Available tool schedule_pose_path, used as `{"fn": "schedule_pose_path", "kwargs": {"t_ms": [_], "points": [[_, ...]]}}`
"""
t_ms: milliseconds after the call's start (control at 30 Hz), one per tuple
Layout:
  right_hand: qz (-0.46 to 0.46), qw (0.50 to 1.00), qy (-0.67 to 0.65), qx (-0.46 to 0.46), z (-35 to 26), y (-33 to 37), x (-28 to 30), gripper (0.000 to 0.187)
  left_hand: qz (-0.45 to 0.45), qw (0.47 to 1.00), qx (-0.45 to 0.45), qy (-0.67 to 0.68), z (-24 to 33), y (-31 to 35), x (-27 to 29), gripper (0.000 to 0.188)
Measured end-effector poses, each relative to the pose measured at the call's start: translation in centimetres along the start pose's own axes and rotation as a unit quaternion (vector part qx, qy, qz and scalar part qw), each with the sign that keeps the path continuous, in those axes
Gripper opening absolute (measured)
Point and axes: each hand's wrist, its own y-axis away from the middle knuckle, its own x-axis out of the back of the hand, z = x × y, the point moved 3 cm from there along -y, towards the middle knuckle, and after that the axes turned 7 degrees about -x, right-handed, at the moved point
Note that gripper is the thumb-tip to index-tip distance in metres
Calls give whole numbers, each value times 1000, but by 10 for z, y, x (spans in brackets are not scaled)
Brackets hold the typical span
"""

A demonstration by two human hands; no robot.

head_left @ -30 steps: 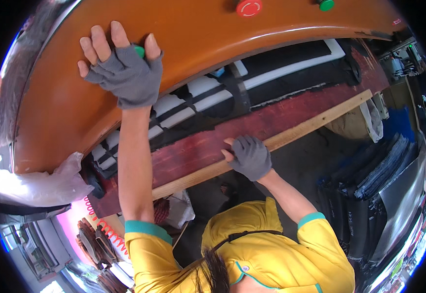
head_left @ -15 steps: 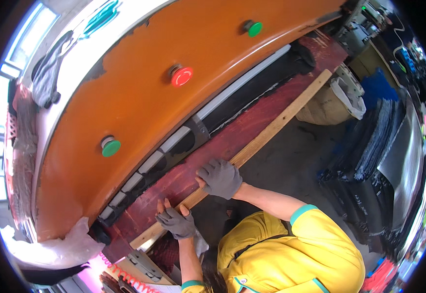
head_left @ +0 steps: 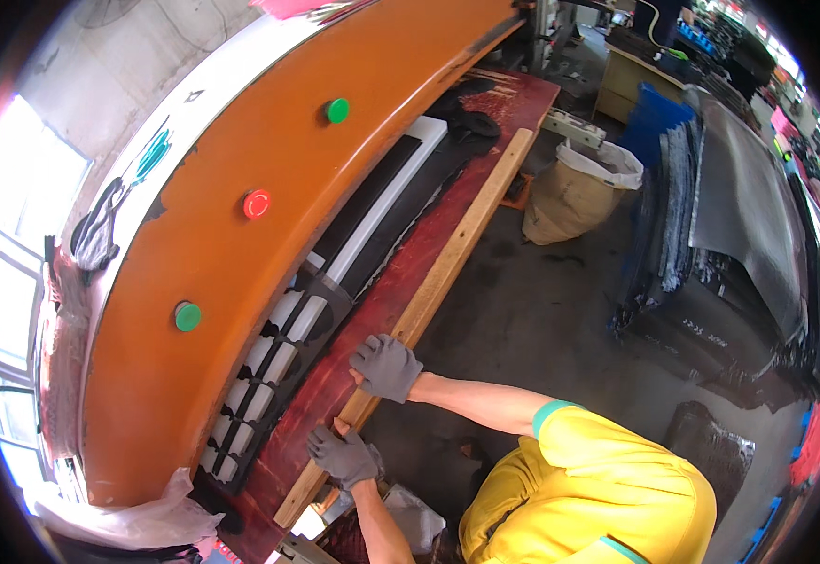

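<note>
Wooden rail (head_left: 447, 268) runs along the front edge of the dark red press bed (head_left: 372, 320), and both gloved hands rest on its near end. Right hand (head_left: 386, 367) lies palm down across the rail, fingers curled loosely over its top; left hand (head_left: 342, 457) sits lower on the same rail, fingers bent onto it, grip not fully visible. Hands near each other but apart, neither clenched tight. Past them, a black moulded sheet (head_left: 335, 310) with pale slots lies on the bed under the big orange machine hood (head_left: 241, 282), which carries one red button (head_left: 257, 203) and two green ones. Judgement: steadying the rail calls for even downward pressure from both palms, fingertips kept on the outer side, clear of the gap under the hood. Tan sack (head_left: 574, 193) and stacked dark mats (head_left: 701, 216) stand on the floor beyond.
</note>
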Motion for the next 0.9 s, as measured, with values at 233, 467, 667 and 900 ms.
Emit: {"fn": "schedule_pose_path", "kwargs": {"t_ms": [233, 467, 667, 900], "points": [[-35, 998, 57, -4, -4, 24, -1, 21, 4, 999, -24, 44, -1, 25, 6, 27], [-4, 998, 48, 26, -4, 61, 17, 22, -23, 998, -29, 46, 0, 64, 3, 29], [-65, 998, 15, 3, 5, 94, 10, 33, 1, 998, -51, 26, 0, 75, -21, 34], [3, 1000, -17, 14, -6, 94, -8, 30, 8, 994, -109, 1, -10, 23, -27, 50]]}}
